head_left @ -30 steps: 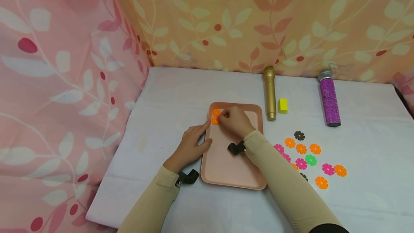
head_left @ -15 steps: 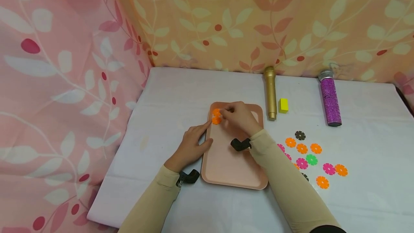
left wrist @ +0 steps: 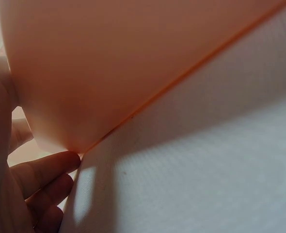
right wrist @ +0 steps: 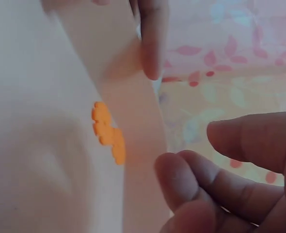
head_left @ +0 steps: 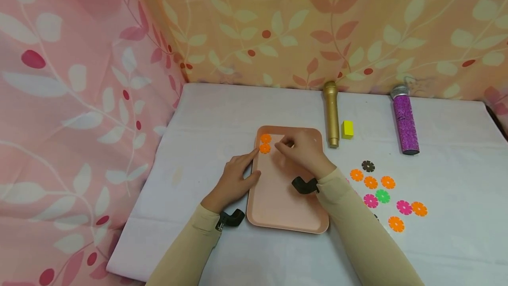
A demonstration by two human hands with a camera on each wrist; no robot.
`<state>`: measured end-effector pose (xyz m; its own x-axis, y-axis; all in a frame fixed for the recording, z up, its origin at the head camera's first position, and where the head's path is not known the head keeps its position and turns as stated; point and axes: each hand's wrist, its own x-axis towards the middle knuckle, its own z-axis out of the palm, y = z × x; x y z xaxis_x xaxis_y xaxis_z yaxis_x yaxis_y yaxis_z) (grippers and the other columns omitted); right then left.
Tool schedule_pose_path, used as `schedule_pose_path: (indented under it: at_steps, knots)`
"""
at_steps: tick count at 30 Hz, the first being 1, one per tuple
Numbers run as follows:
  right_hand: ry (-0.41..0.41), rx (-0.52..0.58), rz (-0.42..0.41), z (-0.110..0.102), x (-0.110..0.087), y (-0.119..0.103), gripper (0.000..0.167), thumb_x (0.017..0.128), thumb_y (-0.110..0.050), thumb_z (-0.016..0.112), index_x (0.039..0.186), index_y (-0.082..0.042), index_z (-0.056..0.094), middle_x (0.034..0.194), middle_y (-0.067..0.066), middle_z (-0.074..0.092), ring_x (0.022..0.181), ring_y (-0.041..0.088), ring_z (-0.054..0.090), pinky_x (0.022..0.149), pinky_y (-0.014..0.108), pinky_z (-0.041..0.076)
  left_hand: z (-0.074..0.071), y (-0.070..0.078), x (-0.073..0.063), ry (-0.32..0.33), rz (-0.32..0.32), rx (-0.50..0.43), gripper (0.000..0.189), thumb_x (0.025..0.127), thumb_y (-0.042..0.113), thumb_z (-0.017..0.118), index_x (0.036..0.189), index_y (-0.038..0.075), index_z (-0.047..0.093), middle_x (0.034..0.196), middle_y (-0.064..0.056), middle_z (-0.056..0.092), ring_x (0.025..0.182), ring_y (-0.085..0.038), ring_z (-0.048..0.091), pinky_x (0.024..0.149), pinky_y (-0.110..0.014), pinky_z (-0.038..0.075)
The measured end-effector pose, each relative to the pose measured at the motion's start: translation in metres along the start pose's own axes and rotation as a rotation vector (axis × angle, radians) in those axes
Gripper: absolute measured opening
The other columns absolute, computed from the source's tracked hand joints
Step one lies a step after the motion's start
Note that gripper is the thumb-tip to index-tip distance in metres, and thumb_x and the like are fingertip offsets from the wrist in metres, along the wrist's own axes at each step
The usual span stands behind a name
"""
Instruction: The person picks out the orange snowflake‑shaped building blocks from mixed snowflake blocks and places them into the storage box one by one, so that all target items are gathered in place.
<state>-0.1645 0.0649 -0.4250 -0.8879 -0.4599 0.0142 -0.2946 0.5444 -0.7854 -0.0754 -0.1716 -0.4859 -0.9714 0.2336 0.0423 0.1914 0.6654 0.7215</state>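
Note:
A pink tray [head_left: 287,208] lies on the table. Two orange notched plastic discs [head_left: 265,143] sit touching in its far left corner; the right wrist view also shows these orange discs [right wrist: 106,132] beside the tray wall. My left hand [head_left: 235,179] rests against the tray's left edge, with fingertips and thumb at the rim. In the left wrist view its fingers [left wrist: 46,172] touch the tray's side. My right hand [head_left: 303,151] is above the tray, right of the discs. Its fingers are loosely bent, with a gap between thumb and fingertips and nothing visible between them.
Several loose notched discs, including an orange disc [head_left: 371,182], a green disc [head_left: 382,196] and a pink disc [head_left: 404,207], lie right of the tray. Behind them are a gold microphone [head_left: 331,114], a yellow block [head_left: 347,129] and a purple microphone [head_left: 405,122]. Patterned cloth hangs behind.
My right hand has left the orange discs and moved right over the tray, its thumb and fingertips parting. Both discs and my left hand have stayed in place.

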Motion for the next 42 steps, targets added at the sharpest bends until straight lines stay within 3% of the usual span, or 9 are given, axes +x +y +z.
schedule_pose_path:
  at_steps: [13, 33, 42]
  knots:
    - [-0.060, -0.118, 0.063, -0.014, -0.035, -0.011, 0.024, 0.100, -0.029, 0.072, 0.093, -0.007, 0.081, 0.083, -0.002, 0.072, 0.073, 0.018, 0.057, 0.067, 0.034, 0.048, 0.001, 0.001, 0.000, -0.004, -0.023, -0.011, 0.067, 0.102, 0.037, 0.060, 0.164, 0.026, 0.039, 0.160, -0.003, 0.051, 0.142, -0.029, 0.044, 0.117, -0.057, 0.030]
    - [0.006, -0.160, 0.155, -0.040, -0.098, -0.002, 0.020, 0.100, -0.031, 0.071, 0.087, -0.015, 0.072, 0.079, -0.005, 0.067, 0.059, 0.016, 0.052, 0.054, 0.029, 0.043, 0.003, -0.002, 0.000, 0.008, -0.011, -0.021, 0.067, 0.101, 0.035, 0.062, 0.164, 0.026, 0.040, 0.159, -0.004, 0.051, 0.142, -0.029, 0.044, 0.114, -0.055, 0.030]
    - [0.000, -0.185, 0.207, -0.053, -0.122, 0.005, 0.021, 0.103, -0.023, 0.064, 0.101, -0.008, 0.078, 0.074, -0.003, 0.065, 0.058, 0.014, 0.054, 0.053, 0.029, 0.046, 0.002, -0.001, 0.001, 0.003, -0.018, -0.030, 0.067, 0.101, 0.035, 0.061, 0.164, 0.026, 0.040, 0.160, -0.003, 0.051, 0.143, -0.028, 0.043, 0.114, -0.055, 0.030]
